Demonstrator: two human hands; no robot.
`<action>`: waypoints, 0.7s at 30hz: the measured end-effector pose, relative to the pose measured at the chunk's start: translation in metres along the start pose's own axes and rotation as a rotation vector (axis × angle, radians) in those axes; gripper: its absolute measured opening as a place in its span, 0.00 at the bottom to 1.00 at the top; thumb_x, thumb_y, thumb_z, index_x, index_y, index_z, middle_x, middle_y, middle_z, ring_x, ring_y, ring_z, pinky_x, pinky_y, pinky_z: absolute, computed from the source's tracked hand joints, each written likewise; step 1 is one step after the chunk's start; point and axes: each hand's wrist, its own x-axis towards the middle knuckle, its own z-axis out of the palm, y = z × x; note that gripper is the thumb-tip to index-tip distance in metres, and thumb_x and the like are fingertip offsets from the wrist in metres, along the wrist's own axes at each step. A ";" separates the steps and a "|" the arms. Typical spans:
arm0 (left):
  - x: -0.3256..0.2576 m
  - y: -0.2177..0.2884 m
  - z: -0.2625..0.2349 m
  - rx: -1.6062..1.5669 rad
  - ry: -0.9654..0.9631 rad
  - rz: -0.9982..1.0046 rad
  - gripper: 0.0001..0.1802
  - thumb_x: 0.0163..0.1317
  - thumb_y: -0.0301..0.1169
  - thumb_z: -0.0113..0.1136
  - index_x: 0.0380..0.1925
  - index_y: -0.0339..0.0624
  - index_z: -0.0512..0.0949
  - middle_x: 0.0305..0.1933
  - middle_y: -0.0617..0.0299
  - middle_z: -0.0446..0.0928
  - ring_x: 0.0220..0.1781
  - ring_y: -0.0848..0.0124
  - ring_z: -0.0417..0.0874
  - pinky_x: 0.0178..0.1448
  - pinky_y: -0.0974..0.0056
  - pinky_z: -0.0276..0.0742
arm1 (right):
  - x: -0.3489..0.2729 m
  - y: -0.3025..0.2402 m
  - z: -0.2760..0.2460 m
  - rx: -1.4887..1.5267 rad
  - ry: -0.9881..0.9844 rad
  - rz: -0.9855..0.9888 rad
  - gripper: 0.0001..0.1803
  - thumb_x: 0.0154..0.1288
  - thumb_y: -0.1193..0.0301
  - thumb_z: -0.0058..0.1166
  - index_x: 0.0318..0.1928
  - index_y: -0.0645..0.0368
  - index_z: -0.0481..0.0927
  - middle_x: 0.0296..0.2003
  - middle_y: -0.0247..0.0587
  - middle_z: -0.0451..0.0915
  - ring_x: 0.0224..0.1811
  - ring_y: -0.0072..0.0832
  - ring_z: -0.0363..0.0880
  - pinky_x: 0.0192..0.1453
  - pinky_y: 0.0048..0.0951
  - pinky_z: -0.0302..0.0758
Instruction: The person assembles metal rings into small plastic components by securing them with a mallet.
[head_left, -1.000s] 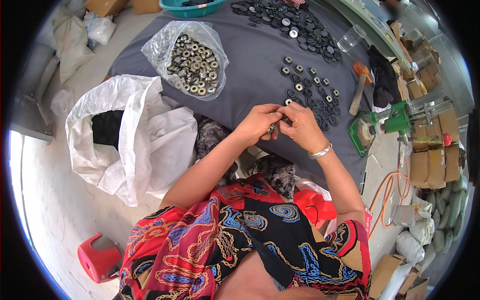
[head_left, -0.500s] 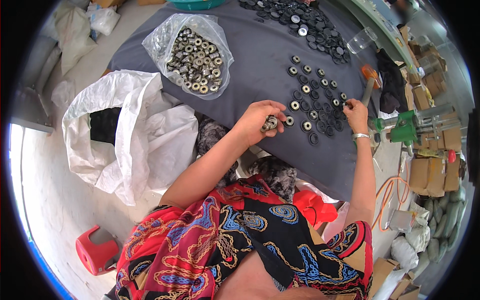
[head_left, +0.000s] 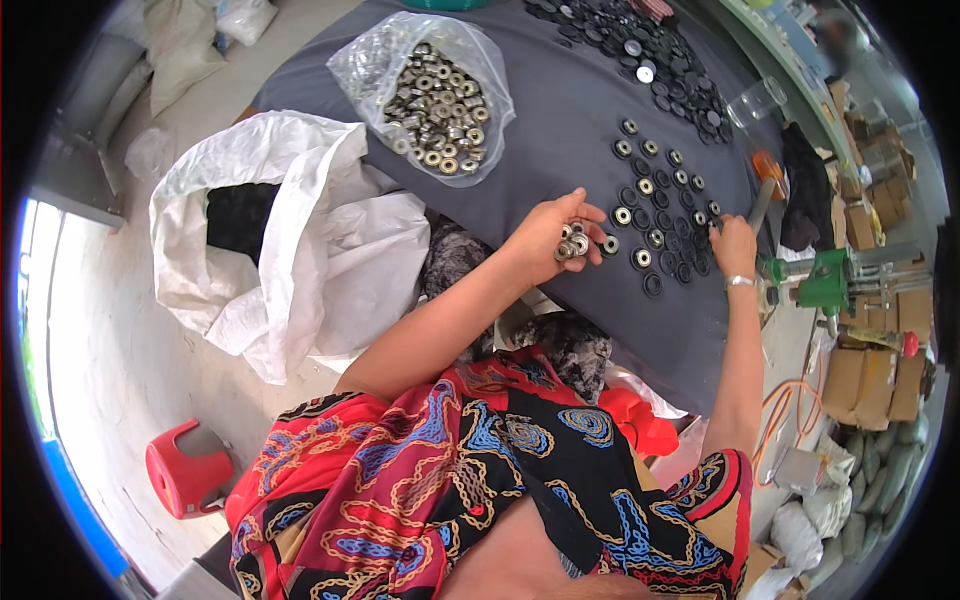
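Observation:
My left hand [head_left: 540, 240] is turned partly palm up, its fingers curled around several small metal bearings [head_left: 572, 243]. Just beyond its fingertips, a black ring with a bearing in it [head_left: 610, 245] lies on the dark cloth. My right hand [head_left: 737, 245] is at the right side of the spread-out black rings [head_left: 662, 220], fingertips pinched together and pointing down. What is between those fingertips is hidden. Close above them lies another ring with a bearing seated in it [head_left: 713, 208]. Some rings in the group hold shiny bearings; others show only black.
A clear plastic bag of bearings [head_left: 440, 110] lies at the far left of the cloth-covered table [head_left: 560, 150]. Black round parts [head_left: 680, 75] are heaped at the back. A clear jar [head_left: 757, 102] and a green metal tool [head_left: 826, 280] are at right, a white sack [head_left: 290, 230] at left.
The whole view has shifted, so the table sits further right. My left fingers have loosened, showing more of the bearings. My right hand stays by the right side of the rings.

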 end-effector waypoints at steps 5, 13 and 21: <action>-0.005 0.001 0.000 0.003 0.014 0.014 0.31 0.72 0.55 0.37 0.41 0.34 0.75 0.31 0.50 0.77 0.25 0.55 0.81 0.16 0.66 0.60 | -0.022 -0.117 -0.086 0.501 0.134 -0.209 0.10 0.58 0.70 0.58 0.40 0.59 0.81 0.31 0.45 0.77 0.34 0.42 0.77 0.41 0.39 0.75; -0.010 -0.001 0.023 -0.036 0.256 0.068 0.30 0.70 0.58 0.37 0.33 0.43 0.74 0.27 0.63 0.71 0.23 0.69 0.69 0.21 0.65 0.55 | -0.041 -0.213 -0.091 0.600 0.004 -0.485 0.08 0.57 0.72 0.55 0.37 0.61 0.79 0.33 0.44 0.77 0.40 0.41 0.76 0.44 0.40 0.73; -0.010 -0.004 0.013 0.033 0.151 0.097 0.29 0.71 0.57 0.36 0.31 0.44 0.73 0.29 0.63 0.72 0.29 0.71 0.71 0.22 0.65 0.54 | -0.035 -0.215 -0.099 0.790 -0.188 -0.387 0.08 0.56 0.72 0.56 0.35 0.63 0.78 0.35 0.47 0.78 0.41 0.45 0.77 0.45 0.43 0.73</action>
